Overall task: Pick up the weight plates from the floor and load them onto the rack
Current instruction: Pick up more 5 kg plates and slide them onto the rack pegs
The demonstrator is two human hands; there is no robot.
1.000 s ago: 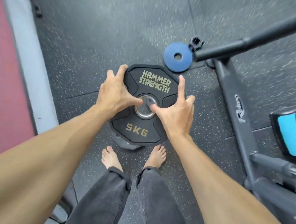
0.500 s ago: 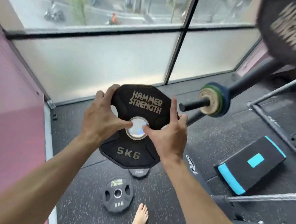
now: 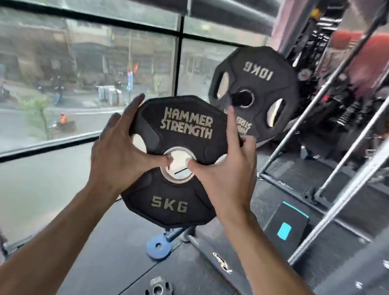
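5 kg plate point(image 3: 177, 164) in both hands

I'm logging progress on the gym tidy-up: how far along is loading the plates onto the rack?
Done: a black 10 kg plate already hangs on a rack peg. In hand: the left hand and right hand grip a black 5 kg Hammer Strength plate raised near that peg, not yet on it. Left: a small black plate and a blue disc lie on the floor.

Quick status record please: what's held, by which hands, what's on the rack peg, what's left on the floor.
held: 5 kg plate, upright, lettering facing camera
left hand: grips plate's left edge, thumb at centre hole
right hand: grips right edge, thumb at centre hole
rack peg: 10 kg plate loaded
floor: small black plate, blue plate
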